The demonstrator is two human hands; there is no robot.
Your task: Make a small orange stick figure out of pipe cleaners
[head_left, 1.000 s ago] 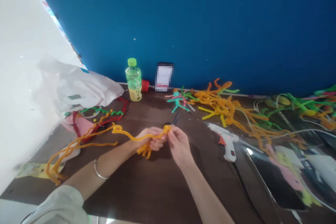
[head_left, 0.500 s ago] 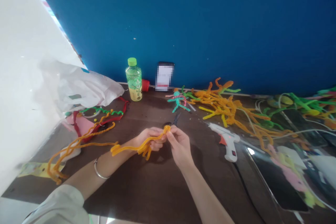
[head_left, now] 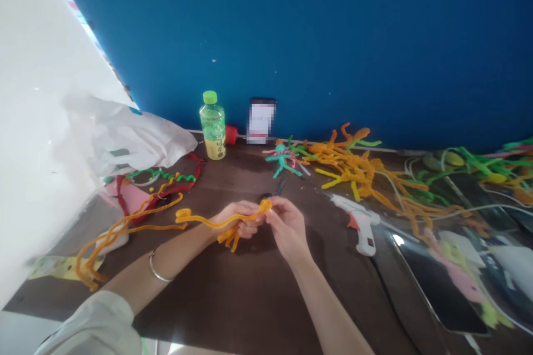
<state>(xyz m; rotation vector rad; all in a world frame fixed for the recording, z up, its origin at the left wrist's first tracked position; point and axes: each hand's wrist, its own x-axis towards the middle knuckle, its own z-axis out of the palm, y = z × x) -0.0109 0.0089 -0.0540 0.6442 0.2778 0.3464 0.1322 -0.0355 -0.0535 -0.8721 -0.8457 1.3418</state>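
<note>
Since the earlier view, the curled free end of the fuzzy orange pipe cleaner has swung up and now lies level with the left wrist. Fingertips closed tight: the right hand pinches a small coiled knot in the pipe cleaner, while the curled-in left hand grips the strand, short orange ends hanging beneath it. Pipe cleaner held just above the dark brown tabletop, between both hands and out past the left forearm. Black-handled scissors lie just beyond the hands; white hot glue gun near the right hand. Risks, judged: a loosened pinch could let the coil spring open; the swinging end could snag the tangled orange pipe-cleaner bundle; a sideways slip of the right hand could meet the glue gun nozzle, a burn risk if hot (power state cannot be told)
</note>
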